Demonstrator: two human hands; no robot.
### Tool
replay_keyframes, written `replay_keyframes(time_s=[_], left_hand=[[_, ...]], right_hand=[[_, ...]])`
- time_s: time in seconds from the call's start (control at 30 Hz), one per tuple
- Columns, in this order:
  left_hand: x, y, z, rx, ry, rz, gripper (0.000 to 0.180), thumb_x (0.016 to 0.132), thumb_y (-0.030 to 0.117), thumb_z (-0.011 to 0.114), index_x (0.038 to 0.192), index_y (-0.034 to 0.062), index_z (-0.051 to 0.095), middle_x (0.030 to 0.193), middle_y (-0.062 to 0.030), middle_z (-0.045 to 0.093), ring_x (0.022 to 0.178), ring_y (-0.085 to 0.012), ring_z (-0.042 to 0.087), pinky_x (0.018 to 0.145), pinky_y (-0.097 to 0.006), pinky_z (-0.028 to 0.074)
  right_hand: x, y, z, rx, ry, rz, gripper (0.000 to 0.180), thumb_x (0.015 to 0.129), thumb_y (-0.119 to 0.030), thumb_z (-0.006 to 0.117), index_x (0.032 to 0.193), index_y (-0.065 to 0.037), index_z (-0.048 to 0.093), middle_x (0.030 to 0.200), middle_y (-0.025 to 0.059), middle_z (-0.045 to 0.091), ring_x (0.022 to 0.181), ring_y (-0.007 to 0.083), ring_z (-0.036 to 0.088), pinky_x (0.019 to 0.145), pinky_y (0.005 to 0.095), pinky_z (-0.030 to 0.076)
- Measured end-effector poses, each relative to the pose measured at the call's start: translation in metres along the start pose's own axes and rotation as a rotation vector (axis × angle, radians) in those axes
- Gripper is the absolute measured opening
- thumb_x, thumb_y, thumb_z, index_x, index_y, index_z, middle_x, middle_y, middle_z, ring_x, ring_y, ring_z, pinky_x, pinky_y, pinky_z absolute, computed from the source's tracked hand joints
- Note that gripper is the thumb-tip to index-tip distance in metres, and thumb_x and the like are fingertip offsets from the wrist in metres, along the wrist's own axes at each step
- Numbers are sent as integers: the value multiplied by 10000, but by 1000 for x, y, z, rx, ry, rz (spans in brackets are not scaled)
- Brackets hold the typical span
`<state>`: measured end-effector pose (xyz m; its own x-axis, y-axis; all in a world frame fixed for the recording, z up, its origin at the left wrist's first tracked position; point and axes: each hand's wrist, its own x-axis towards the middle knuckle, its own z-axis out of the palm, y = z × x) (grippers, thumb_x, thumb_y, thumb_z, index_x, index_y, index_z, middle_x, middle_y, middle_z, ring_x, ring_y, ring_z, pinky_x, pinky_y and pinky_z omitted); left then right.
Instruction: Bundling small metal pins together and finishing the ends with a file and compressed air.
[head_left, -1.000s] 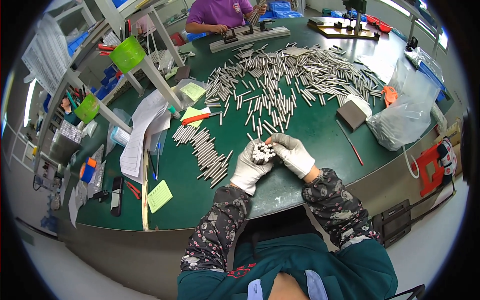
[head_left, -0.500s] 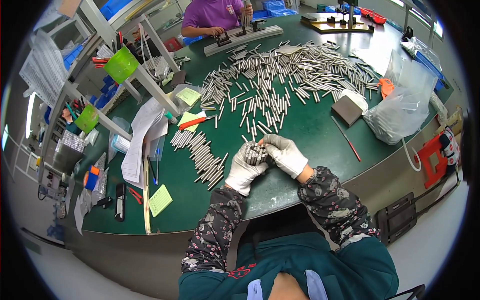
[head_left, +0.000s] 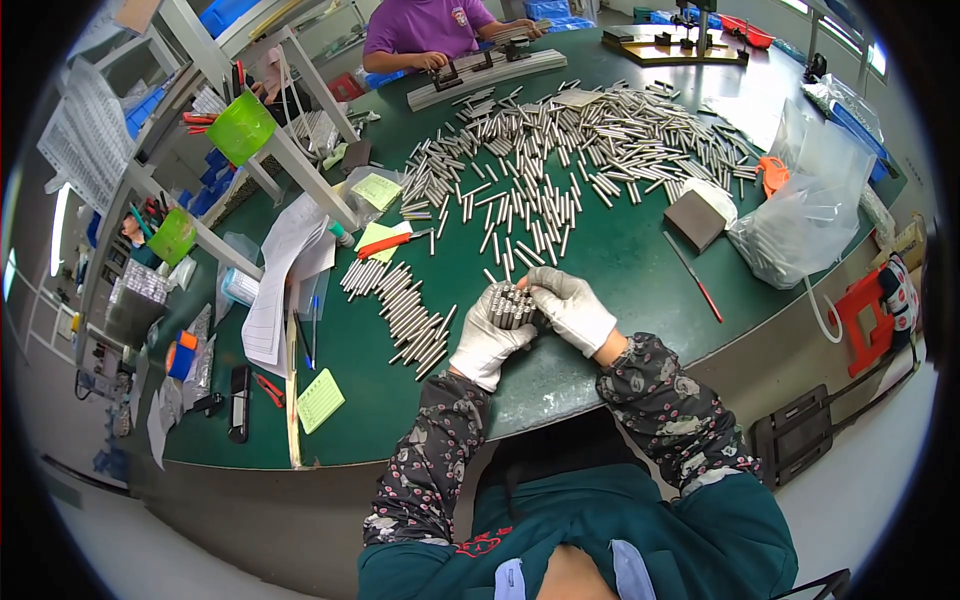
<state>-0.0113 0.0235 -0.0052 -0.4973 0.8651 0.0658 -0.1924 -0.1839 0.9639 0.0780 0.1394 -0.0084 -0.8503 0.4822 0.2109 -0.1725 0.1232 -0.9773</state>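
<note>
A bundle of short metal rods (head_left: 512,308) stands with its ends turned up toward me, just above the near part of the table. My left hand (head_left: 488,342), in a white glove, is wrapped round the bundle from the left and below. From the right, my gloved right hand (head_left: 574,312) presses its fingers against the bundle's far right side; its fingertips are partly hidden. A few loose metal rods (head_left: 517,262) lie just beyond my hands. Left of them, a slanting row of rods (head_left: 412,318) lies side by side on the green table (head_left: 620,270).
A large heap of rods (head_left: 560,140) spreads over the table's middle. To the left are an orange cutter (head_left: 385,245), papers (head_left: 280,290) and a yellow-green note (head_left: 320,400). A red-handled tool (head_left: 695,280), a brown block (head_left: 694,220) and plastic bags (head_left: 805,220) lie right. Opposite sits a person in purple (head_left: 425,30).
My hands and the bundle stay almost still. Across the table, the other person's hand on the right of the picture has lowered and reached outward over the metal fixture.
</note>
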Motion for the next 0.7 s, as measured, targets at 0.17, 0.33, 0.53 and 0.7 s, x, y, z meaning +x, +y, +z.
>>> replay_keyframes(time_s=[0.17,0.33,0.53,0.7], left_hand=[[0,-4,0,-56,-2,27,439,605,-141,616,979,47,485,843,8,564,744,-85,553,639,-205,469],[3,-11,-2,-20,4,90,468,593,-127,636,999,51,485,862,18,558,781,-77,547,707,-211,465],[5,-18,-4,34,21,125,494,585,-94,665,1019,55,483,883,18,555,809,-66,535,720,-211,461],[6,-21,-6,92,30,137,499,584,-86,667,1026,56,483,888,21,551,806,-59,527,718,-203,454]], right_hand=[[-1,1,0,24,-12,-15,180,860,-106,472,993,-10,547,844,-7,548,733,43,483,658,172,410],[-2,2,0,20,-24,-29,184,860,-102,473,994,2,545,872,8,551,800,60,489,732,191,409],[-3,-2,-1,-3,-36,-36,186,858,-101,475,991,10,542,882,18,555,824,71,492,761,202,405],[-3,-1,-2,-30,-33,-54,187,857,-99,474,991,12,540,880,22,556,825,75,494,761,206,406]])
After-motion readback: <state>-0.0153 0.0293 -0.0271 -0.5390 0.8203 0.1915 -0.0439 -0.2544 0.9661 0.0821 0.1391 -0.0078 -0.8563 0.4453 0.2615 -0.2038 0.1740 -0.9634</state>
